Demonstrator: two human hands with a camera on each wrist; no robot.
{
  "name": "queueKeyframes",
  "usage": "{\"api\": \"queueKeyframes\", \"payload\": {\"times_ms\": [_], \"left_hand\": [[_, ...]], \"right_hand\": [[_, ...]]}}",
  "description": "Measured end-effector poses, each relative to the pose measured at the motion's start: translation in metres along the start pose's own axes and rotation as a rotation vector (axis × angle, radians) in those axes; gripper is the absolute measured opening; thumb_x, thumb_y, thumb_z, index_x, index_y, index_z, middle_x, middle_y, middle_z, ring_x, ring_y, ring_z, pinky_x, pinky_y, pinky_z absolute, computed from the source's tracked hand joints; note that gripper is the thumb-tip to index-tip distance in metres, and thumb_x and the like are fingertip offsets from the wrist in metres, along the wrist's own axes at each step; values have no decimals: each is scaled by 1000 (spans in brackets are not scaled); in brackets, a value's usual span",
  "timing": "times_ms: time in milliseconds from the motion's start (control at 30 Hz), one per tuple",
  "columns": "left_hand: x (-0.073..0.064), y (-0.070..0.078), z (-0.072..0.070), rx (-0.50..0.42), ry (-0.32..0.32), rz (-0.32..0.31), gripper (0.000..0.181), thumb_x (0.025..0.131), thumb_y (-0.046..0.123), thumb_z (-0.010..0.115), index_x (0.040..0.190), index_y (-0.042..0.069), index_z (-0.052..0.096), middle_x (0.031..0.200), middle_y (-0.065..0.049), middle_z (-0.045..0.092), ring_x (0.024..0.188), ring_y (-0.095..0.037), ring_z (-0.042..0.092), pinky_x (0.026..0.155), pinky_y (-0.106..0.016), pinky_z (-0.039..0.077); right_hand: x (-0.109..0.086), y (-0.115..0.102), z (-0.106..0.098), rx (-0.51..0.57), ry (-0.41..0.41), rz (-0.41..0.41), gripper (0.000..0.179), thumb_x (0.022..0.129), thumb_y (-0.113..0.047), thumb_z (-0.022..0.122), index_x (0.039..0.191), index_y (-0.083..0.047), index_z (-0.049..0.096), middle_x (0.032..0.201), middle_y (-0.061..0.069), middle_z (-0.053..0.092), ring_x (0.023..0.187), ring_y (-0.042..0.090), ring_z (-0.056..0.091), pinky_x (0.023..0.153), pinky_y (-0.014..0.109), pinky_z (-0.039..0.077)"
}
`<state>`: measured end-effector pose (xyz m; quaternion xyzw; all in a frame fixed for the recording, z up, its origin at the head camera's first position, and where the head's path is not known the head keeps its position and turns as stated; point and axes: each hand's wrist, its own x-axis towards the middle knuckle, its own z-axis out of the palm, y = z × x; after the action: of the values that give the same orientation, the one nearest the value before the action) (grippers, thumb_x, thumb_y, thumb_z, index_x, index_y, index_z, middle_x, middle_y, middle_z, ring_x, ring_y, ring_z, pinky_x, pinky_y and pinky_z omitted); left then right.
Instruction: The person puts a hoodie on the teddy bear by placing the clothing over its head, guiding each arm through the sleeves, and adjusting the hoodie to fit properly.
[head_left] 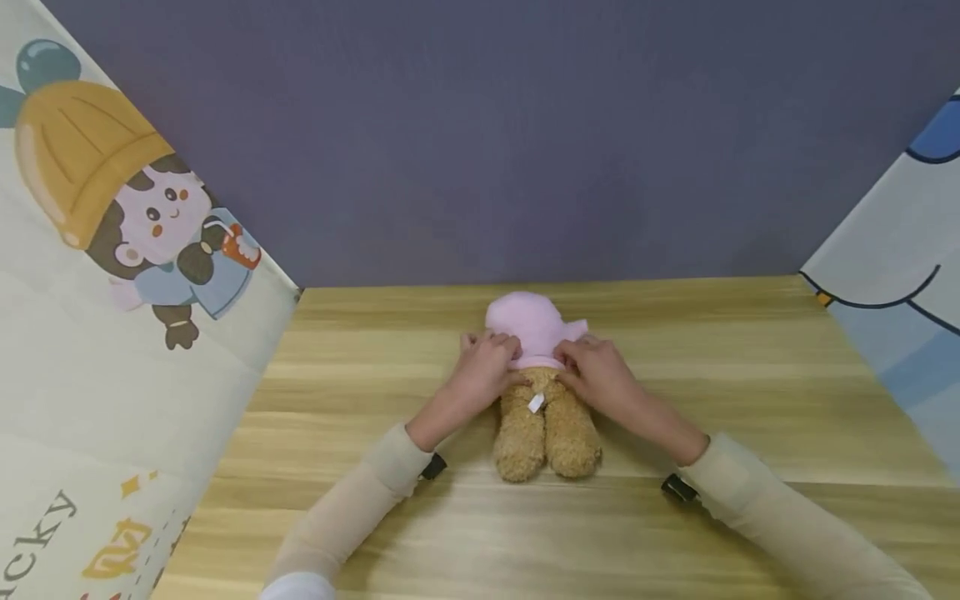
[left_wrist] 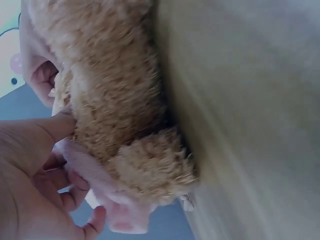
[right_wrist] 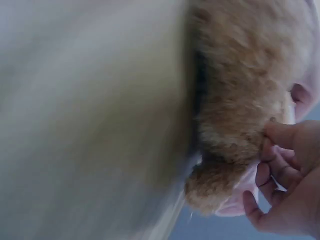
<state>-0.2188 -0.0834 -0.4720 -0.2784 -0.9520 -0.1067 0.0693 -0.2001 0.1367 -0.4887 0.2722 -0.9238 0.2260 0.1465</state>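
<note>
One plush toy (head_left: 573,429), one pink cloth (head_left: 534,327) and one white tag (head_left: 536,402) are counted, with two hands at work on them; two pale sleeves (head_left: 783,504) are seen, a small black piece (head_left: 679,488) being carried under the right one and another under the left. The toy is laid on the wood-grained tabletop (head_left: 750,367), near the middle of its width, its pink-covered end set near the far edge; that edge is bordered by a dark panel (head_left: 517,133), while the sides are bounded by a left printed panel (head_left: 52,350) and a right printed panel (head_left: 892,242). Open room is left on either side of the toy and before its feet – far less at the pink end. The pink cloth is pinched at its lower border by the left hand (head_left: 486,368) and by the right hand (head_left: 603,379), one on each side and well apart from each other; the thumbs are pressed against the fur. The toy is covered in curly tan fur, its two rounded legs pointed toward the person; its upper part is wrapped in the cloth – a stubby piece being stuck out at the right; the tag is hung between the legs.
</note>
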Motion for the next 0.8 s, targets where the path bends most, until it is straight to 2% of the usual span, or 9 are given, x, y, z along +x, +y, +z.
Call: {"api": "queueKeyframes", "payload": {"times_ms": [167, 233, 333, 400, 533, 633, 733, 800], "left_hand": [[-15, -1, 0, 24, 115, -20, 53, 77, 54, 81, 110, 18, 60, 108, 0, 59, 101, -23, 55, 86, -45, 41], [-20, -1, -2, 26, 146, -19, 56, 80, 54, 80, 114, 17, 57, 114, -2, 55, 102, -24, 52, 83, -44, 41], [-25, -2, -5, 51, 157, -5, 57, 82, 53, 78, 119, 16, 55, 120, -4, 52, 106, -26, 49, 81, -43, 42], [-25, -4, -7, 63, 126, -1, 64, 83, 54, 77, 130, 16, 55, 128, -4, 53, 112, -27, 48, 82, -43, 42], [-25, -6, -6, 42, 2, -19, 81, 85, 56, 73, 150, 16, 45, 146, -4, 47, 127, -30, 42, 88, -45, 41], [-26, -7, -6, 19, -48, -29, 81, 84, 54, 75, 149, 17, 47, 151, -6, 43, 132, -33, 38, 91, -48, 40], [-28, -7, -6, 8, -44, -24, 76, 81, 52, 79, 141, 16, 51, 147, -5, 47, 128, -33, 40, 91, -49, 40], [-29, -8, -6, 2, -51, -17, 77, 81, 51, 80, 142, 15, 50, 147, -5, 49, 126, -32, 41, 90, -48, 39]], "right_hand": [[-9, -5, -2, 13, 53, 39, 33, 81, -16, 86, 106, -6, 66, 88, 6, 68, 84, 27, 60, 78, 50, 49], [-9, -7, -6, 5, 59, 32, 39, 80, -17, 87, 110, -6, 64, 100, 10, 68, 94, 31, 61, 85, 53, 48], [-7, -11, -10, 5, 46, -11, 49, 80, -17, 87, 120, -4, 62, 119, 15, 63, 112, 37, 57, 97, 57, 45], [-4, -14, -10, -3, 19, -34, 58, 80, -16, 87, 130, -3, 61, 131, 17, 60, 122, 39, 52, 105, 59, 41], [0, -20, -7, -15, -61, -26, 64, 79, -12, 87, 136, -2, 59, 139, 19, 57, 128, 43, 48, 106, 63, 39], [-1, -25, -3, -19, -94, -22, 64, 78, -10, 87, 135, -2, 60, 140, 19, 57, 127, 43, 47, 102, 64, 41], [-2, -28, 0, -24, -90, -31, 64, 77, -9, 88, 134, -2, 60, 140, 19, 57, 125, 41, 47, 101, 62, 42], [-2, -31, 1, -19, -95, -27, 66, 76, -9, 88, 135, -2, 60, 139, 19, 58, 123, 40, 48, 102, 62, 41]]}}
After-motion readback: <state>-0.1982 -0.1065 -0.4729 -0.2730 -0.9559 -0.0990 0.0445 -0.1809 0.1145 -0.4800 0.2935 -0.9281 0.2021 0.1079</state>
